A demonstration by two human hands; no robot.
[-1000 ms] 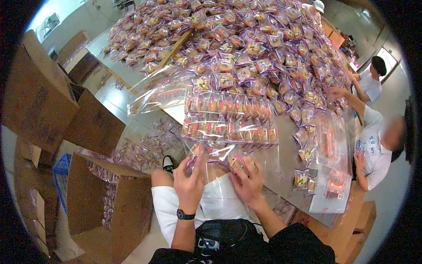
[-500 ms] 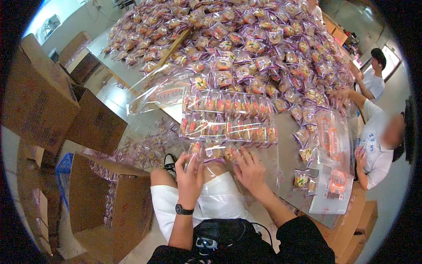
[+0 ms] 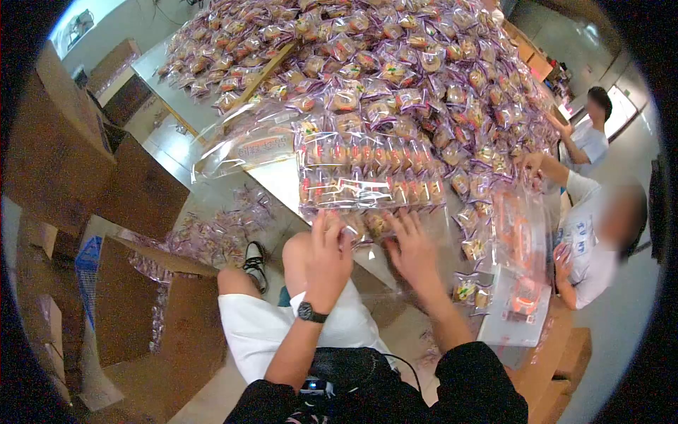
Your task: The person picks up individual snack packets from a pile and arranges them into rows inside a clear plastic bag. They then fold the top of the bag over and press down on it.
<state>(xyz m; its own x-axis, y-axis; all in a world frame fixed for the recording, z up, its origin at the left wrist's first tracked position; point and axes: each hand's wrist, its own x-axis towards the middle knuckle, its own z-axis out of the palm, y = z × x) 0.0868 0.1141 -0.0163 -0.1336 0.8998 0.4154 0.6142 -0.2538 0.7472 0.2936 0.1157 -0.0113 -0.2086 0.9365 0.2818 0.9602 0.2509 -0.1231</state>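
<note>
Now, left hand (image 3: 326, 247): fingers almost straight, lying flat on the near end of the big clear bag (image 3: 367, 212). It grips nothing that I can see. A watch (image 3: 309, 311) is on the wrist.
Right hand (image 3: 413, 251): fingers spread wide, pressing down on the same end of the bag, just beside the left hand.
Big clear bag: lies on the worktop (image 3: 279, 180) at its near edge, in front of the person's knees.
Packed snacks (image 3: 371, 191): two neat rows inside the bag.
How it will handle: I think the plastic is soft, floppy and slippery. The snacks look light but may crumble. Best to take the near end with both hands and hold the bag up from below.
Heap of snacks (image 3: 424, 71): covers the far worktop.
Boxes (image 3: 63, 141): brown, on the left.
Other person (image 3: 593, 240): at the right, reaching into the heap.
</note>
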